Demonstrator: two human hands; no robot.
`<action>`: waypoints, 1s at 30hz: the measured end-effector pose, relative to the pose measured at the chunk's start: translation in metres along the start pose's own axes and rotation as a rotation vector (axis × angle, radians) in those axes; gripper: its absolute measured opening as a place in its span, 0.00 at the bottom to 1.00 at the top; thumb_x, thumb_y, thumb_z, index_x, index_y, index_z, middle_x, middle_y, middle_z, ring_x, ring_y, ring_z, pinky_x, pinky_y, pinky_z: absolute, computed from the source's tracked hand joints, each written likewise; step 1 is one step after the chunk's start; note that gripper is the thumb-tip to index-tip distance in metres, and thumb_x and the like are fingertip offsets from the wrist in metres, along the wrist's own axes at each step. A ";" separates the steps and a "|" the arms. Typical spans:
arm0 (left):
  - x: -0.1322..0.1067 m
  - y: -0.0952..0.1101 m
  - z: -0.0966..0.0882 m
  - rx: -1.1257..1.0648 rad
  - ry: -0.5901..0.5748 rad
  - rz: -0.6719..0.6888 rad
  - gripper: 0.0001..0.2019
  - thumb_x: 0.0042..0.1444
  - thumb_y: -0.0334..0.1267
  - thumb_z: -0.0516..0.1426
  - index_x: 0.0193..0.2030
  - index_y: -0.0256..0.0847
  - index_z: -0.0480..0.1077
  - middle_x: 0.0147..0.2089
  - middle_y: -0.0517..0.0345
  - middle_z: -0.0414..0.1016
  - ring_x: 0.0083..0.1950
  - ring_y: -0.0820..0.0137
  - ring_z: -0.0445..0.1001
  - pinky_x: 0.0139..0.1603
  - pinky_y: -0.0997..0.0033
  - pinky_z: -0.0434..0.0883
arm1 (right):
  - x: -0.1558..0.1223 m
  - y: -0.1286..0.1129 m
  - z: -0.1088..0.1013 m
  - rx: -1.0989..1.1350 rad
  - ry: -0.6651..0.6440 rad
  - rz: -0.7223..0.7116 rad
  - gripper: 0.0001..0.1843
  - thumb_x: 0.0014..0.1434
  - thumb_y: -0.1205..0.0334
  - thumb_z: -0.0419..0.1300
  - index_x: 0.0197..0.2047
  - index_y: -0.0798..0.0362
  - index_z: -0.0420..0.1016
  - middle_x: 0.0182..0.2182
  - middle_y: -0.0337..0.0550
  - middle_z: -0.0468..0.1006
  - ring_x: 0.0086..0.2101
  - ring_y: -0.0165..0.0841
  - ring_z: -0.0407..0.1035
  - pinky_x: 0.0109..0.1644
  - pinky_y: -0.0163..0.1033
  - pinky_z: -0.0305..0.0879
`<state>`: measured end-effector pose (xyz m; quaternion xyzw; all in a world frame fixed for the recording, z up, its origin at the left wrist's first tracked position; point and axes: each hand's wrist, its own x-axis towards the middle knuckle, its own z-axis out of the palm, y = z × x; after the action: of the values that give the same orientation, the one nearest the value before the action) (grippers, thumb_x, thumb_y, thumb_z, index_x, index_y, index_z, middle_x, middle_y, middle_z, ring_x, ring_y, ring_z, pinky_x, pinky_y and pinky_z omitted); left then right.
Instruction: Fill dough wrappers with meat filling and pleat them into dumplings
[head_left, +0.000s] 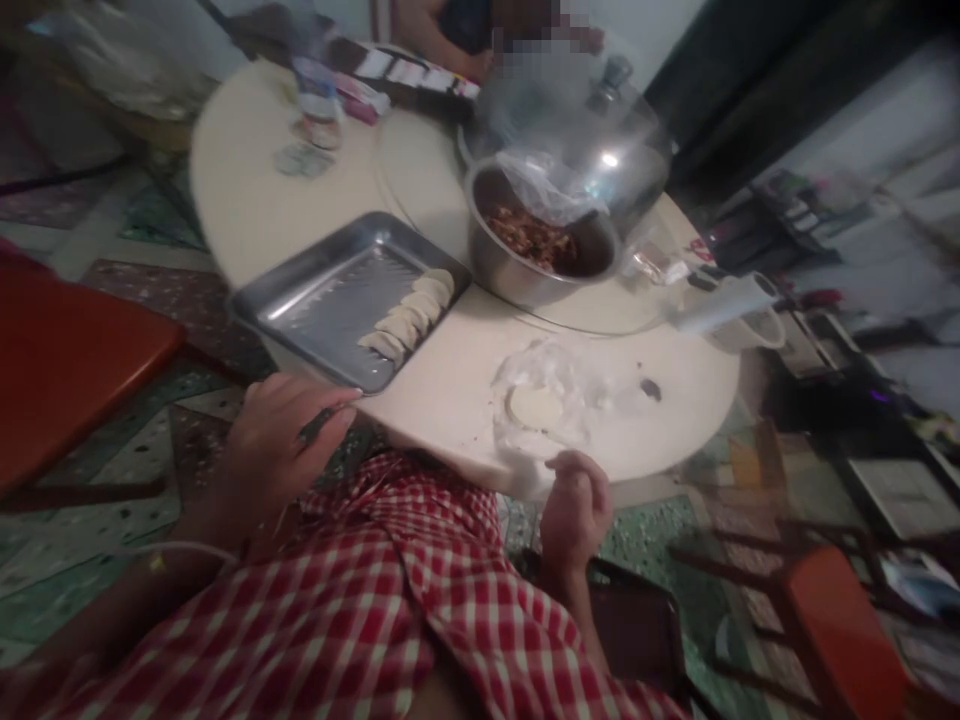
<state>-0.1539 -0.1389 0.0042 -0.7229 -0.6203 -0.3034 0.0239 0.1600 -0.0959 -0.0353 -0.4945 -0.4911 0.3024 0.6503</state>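
Note:
My left hand (281,440) is by the near corner of a metal tray (307,300), its thumb and fingers closed around something thin and dark that I cannot make out. Folded dumplings (412,315) lie overlapping in a row along the tray's right side. Just off the table's front edge, my right hand (577,505) has its fingers curled in, and nothing shows in them. Beyond it, a round dough wrapper (534,407) lies on a patch of white flour (577,375). A steel pot (517,280) behind holds brown minced filling (532,238).
A large domed lid (630,130) stands behind the pot. A clear plastic container (750,320) is at the right of the round table (247,200). A bottle (319,95) stands at the back left. Orange seats flank the table. Another person's arm (435,40) shows at the far side.

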 end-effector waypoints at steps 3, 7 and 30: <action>0.026 0.030 0.024 -0.184 -0.054 0.176 0.07 0.65 0.34 0.53 0.45 0.40 0.71 0.39 0.54 0.79 0.41 0.64 0.73 0.45 0.62 0.66 | 0.025 0.005 -0.013 -0.185 0.035 -0.054 0.06 0.55 0.60 0.66 0.38 0.50 0.81 0.36 0.41 0.80 0.40 0.35 0.73 0.48 0.44 0.70; 0.071 0.065 0.079 -0.305 -0.206 0.319 0.14 0.67 0.39 0.50 0.44 0.39 0.76 0.39 0.52 0.79 0.41 0.62 0.72 0.43 0.61 0.64 | 0.051 0.014 -0.026 -0.532 -0.073 -0.276 0.09 0.62 0.61 0.59 0.44 0.49 0.79 0.42 0.46 0.80 0.45 0.36 0.73 0.51 0.47 0.71; 0.156 0.104 0.160 0.005 -0.461 0.392 0.13 0.65 0.40 0.51 0.47 0.42 0.76 0.42 0.47 0.74 0.44 0.55 0.68 0.45 0.55 0.66 | 0.088 0.055 0.010 -0.562 -0.357 -0.131 0.15 0.61 0.67 0.54 0.50 0.51 0.73 0.42 0.47 0.82 0.41 0.40 0.70 0.49 0.49 0.71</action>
<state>0.0139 0.0407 -0.0177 -0.8785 -0.4589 -0.1195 -0.0575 0.1847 0.0028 -0.0569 -0.5609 -0.6922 0.1945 0.4105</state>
